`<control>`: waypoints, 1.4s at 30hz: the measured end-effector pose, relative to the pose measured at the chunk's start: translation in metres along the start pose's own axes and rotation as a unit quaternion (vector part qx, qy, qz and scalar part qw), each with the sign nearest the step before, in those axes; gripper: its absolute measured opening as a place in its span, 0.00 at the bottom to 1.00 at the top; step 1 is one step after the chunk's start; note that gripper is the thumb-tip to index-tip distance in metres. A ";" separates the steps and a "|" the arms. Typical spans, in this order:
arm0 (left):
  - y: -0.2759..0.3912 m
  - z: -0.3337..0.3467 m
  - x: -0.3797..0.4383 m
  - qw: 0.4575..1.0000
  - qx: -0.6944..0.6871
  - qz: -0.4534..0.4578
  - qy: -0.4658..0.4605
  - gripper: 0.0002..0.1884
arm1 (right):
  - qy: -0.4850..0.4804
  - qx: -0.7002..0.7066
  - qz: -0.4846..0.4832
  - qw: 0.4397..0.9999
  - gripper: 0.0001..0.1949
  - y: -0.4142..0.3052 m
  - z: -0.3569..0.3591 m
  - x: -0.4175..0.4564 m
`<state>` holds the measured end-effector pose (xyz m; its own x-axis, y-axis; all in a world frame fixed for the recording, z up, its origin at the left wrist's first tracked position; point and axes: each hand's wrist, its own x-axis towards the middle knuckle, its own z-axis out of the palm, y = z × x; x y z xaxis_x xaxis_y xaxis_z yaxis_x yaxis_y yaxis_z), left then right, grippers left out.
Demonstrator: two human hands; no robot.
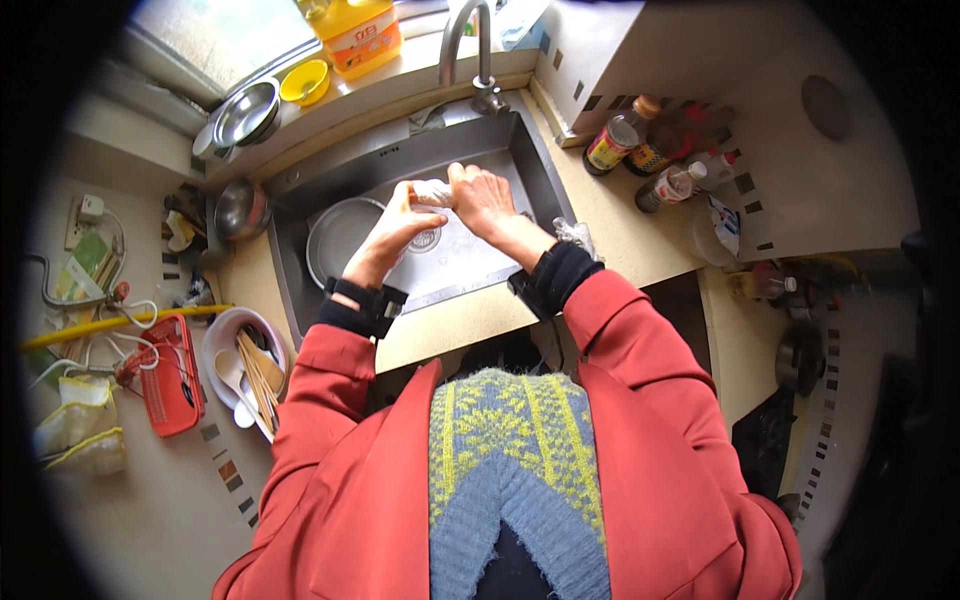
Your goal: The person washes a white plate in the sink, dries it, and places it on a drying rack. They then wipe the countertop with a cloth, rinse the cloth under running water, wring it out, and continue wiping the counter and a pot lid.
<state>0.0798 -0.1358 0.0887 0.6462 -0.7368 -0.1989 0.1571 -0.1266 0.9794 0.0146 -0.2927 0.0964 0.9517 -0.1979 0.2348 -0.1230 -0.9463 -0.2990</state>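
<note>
Over the sink [487, 259], a crumpled white cloth [433, 193] is stretched between my two hands. My right hand [481, 199] is closed in a fist around its right end. The fingers of my left hand [394, 229] curl on its left end, with the thumb apart from it below. Below my left hand, a round grey metal pan [330, 240] rests in the left part of the stainless steel basin; my wrist hides some of it. The drain strainer [425, 240] shows between my forearms.
A curved faucet [487, 86] rises behind the basin. Several bottles [616, 141] stand on the right counter. Metal bowls [247, 112], a yellow bowl [305, 82] and a yellow jug [358, 37] line the sill. Utensils fill a pale basin [214, 349] at left, beside a red basket [169, 401].
</note>
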 end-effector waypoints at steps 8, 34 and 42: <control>-0.009 0.021 0.005 0.975 -0.222 0.012 0.004 0.17 | 0.069 0.214 -0.041 0.974 0.19 0.019 -0.012 -0.045; 0.021 0.431 -0.133 0.907 0.032 0.092 -0.410 0.11 | 0.399 0.503 0.295 0.708 0.13 0.119 -0.247 -0.447; -0.001 0.598 -0.245 0.800 0.089 0.216 -0.553 0.14 | 0.484 0.137 0.392 0.770 0.13 0.090 -0.301 -0.604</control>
<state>-0.5250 -0.3522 0.1568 -0.4594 -0.8620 0.2141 -0.0742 0.2775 0.9579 -0.6564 -0.3354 0.2063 -0.0562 -0.9044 0.4230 -0.3625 -0.3763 -0.8526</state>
